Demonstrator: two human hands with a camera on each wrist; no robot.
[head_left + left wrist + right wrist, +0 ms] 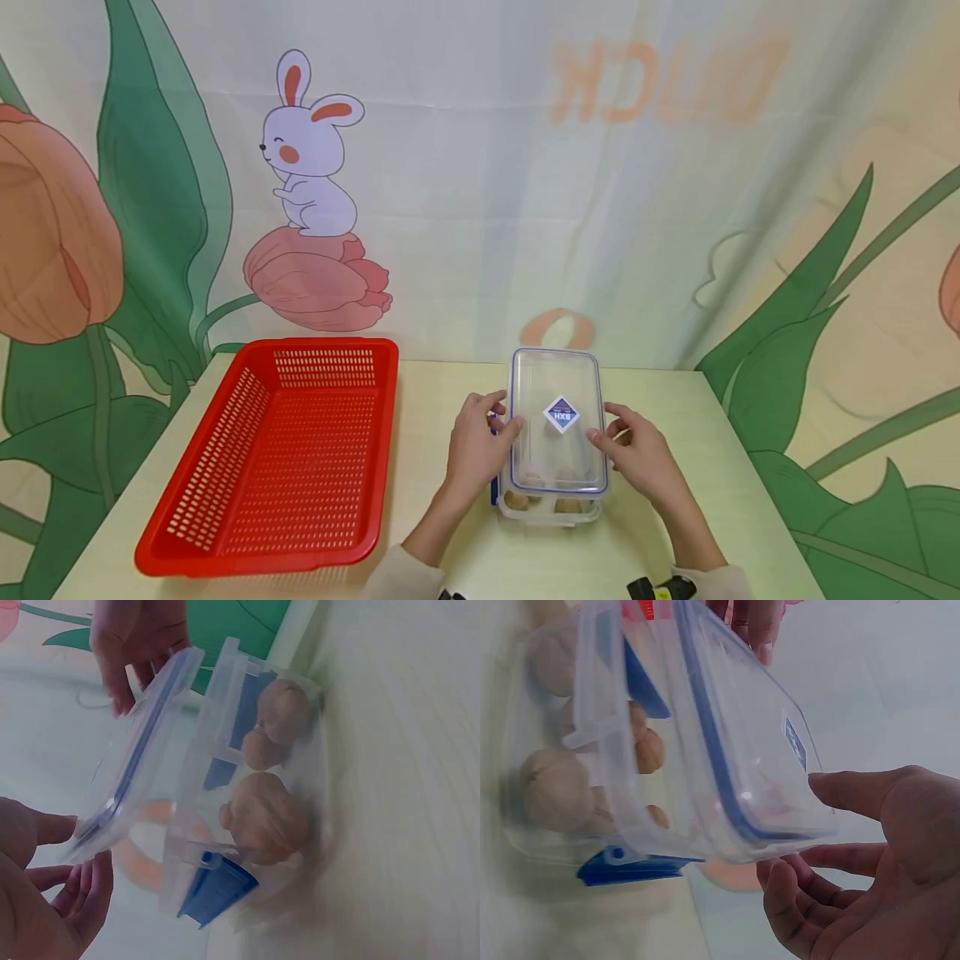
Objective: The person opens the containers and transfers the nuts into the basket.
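Observation:
A clear rectangular lid (555, 454) with a blue seal and a diamond-shaped label is held over a clear plastic food box (551, 515). My left hand (480, 442) pinches the lid's left edge, thumb on top and fingers beneath. On the opposite edge, my right hand (637, 450) grips it the same way. Both wrist views show a gap between the tilted lid and the box rim. Several walnuts (555, 787) lie on the bottom of the box. Its blue side latches (217, 889) hang unfastened.
An open red plastic basket (300, 467) with perforated walls stands on the left of the pale table (427, 400). Behind the table hangs a curtain (465, 208) printed with a rabbit and tulips.

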